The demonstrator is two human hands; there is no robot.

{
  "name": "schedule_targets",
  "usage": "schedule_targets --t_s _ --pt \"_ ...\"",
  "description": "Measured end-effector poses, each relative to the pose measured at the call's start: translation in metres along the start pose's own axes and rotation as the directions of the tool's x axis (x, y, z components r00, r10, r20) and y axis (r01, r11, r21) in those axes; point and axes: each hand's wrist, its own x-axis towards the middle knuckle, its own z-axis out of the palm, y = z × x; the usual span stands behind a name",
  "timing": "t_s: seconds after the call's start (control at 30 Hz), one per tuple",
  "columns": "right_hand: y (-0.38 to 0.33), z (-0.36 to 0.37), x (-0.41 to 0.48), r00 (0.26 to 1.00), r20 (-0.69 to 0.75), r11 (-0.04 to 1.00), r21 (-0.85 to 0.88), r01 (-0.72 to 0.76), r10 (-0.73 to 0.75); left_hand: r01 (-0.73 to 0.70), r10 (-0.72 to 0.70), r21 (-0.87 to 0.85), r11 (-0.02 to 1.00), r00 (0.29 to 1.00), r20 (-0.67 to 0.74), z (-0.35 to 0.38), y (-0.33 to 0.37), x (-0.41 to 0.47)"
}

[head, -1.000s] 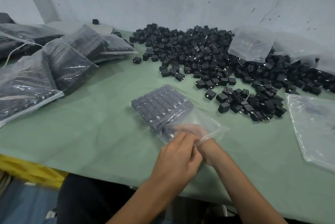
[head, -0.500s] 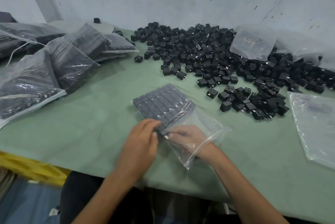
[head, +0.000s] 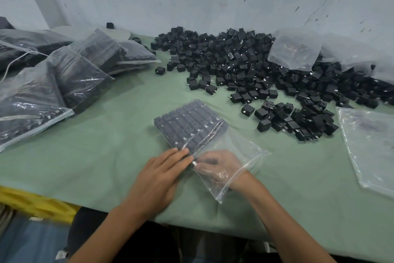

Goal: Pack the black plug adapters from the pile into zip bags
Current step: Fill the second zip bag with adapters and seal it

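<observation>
A clear zip bag (head: 242, 155) lies on the green table (head: 96, 156) in front of me, its far half filled with neat rows of black plug adapters (head: 187, 126). My right hand (head: 219, 167) is inside the bag's open mouth, seen through the plastic. Its fingers pinch a plug adapter (head: 194, 163) at the near end of the rows. My left hand (head: 162, 175) lies outside the bag, straight fingers pressing on its left edge beside the rows. The loose pile of black adapters (head: 245, 66) spreads across the back and right of the table.
Several filled zip bags (head: 81, 79) are stacked at the left. An empty bag (head: 371, 145) lies flat at the right, and another empty bag (head: 296, 51) rests on the pile by the wall. A yellow edge (head: 32, 203) runs under the table's near left.
My left hand has left the bag's mouth near my right wrist and moved left to lie flat on the bag's edge. My right hand has reached deeper into the bag.
</observation>
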Motion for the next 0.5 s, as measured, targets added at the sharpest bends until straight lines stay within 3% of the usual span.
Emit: schedule_targets --t_s 0.13,0.23,0.43,0.5 --pt "-0.002 -0.002 -0.006 0.993 0.062 0.991 -0.083 0.107 -0.102 -0.022 0.022 0.024 0.999 1.000 0.001 -0.001 -0.001 0.000" --pt "-0.001 -0.012 -0.025 0.957 0.156 0.970 0.015 0.244 -0.243 -0.030 0.031 0.026 0.999 0.999 -0.011 -0.001 0.000 0.000" --pt "0.023 -0.069 -0.077 0.944 0.327 0.978 0.205 -0.034 -0.036 -0.013 0.013 0.001 1.000 1.000 -0.007 0.003 -0.001 0.000" --pt "0.022 -0.106 -0.082 0.969 0.245 0.976 0.216 -0.028 -0.027 -0.006 0.006 0.002 1.000 1.000 0.005 0.003 -0.001 0.000"
